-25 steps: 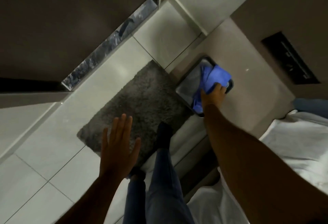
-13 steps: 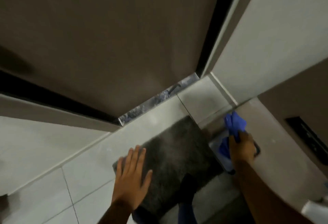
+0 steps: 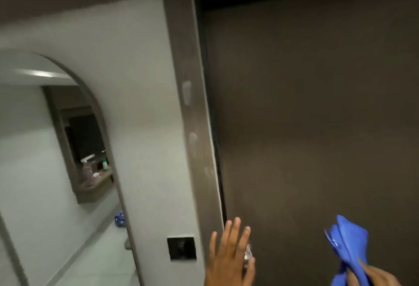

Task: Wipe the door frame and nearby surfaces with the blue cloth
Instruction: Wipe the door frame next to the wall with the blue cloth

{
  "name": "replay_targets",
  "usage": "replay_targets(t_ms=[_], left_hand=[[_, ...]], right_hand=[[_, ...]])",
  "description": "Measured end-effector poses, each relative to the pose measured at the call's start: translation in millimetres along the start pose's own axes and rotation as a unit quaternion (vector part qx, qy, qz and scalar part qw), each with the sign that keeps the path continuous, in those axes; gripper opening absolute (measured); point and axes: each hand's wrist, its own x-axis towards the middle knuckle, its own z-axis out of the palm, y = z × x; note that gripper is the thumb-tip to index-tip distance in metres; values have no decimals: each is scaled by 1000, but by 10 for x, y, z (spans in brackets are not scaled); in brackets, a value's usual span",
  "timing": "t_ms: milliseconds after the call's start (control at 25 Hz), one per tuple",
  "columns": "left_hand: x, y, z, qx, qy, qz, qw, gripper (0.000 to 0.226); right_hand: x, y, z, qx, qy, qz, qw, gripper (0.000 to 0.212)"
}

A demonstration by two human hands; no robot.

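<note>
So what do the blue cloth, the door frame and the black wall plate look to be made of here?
Blue cloth: soft fabric, probably microfibre; it hangs in limp folds from the right hand.
Door frame: dark brown, likely laminate or painted wood with a slight sheen; pale smudges show on it.
Black wall plate: glossy, possibly plastic or glass; too blurred to tell.

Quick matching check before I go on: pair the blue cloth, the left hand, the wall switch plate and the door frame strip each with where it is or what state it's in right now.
1. blue cloth
2. left hand
3. wall switch plate
4. door frame strip

A. pale smudges along it
B. open, fingers spread, by the door edge
C. gripped in the right hand
D. dark square on the grey wall

Pairs: 1-C, 2-B, 3-D, 4-A
</note>
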Motion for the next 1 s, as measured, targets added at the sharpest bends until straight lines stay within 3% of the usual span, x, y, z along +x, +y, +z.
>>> replay_targets(t_ms=[40,120,200,320,480,560,720,880,1000], left_hand=[[172,-143,-266,-1,32,-11,999,89],[478,-433,-741,21,118,-25,992,85],[797,-721,-1138,39,184,-54,981,82],[1325,-1076,-1560,42,208,-81,974,73],[1922,-1558,-1813,50,227,-105,967,65],[2160,-1814,-1784,53,229,-101,967,64],[2373,-2168,-1436,72,247,-84,963,69],[2355,-2280,-1178,78,289,-55,952,70],[2381,-2341,-1130,80,303,-40,949,70]], right_hand=[[-26,-373,-126,-9,35,-15,999,45],[-327,-1011,-447,77,150,-51,984,39],[-568,-1460,-456,220,244,-122,937,23],[-499,-2101,-339,334,255,-236,876,22],[-229,-3005,-151,350,213,-297,863,18],[-47,-3247,41,333,173,-319,870,23],[414,-3599,545,161,111,-386,902,19],[533,-3608,897,-38,148,-385,910,75],[615,-3657,985,-96,204,-359,906,79]])
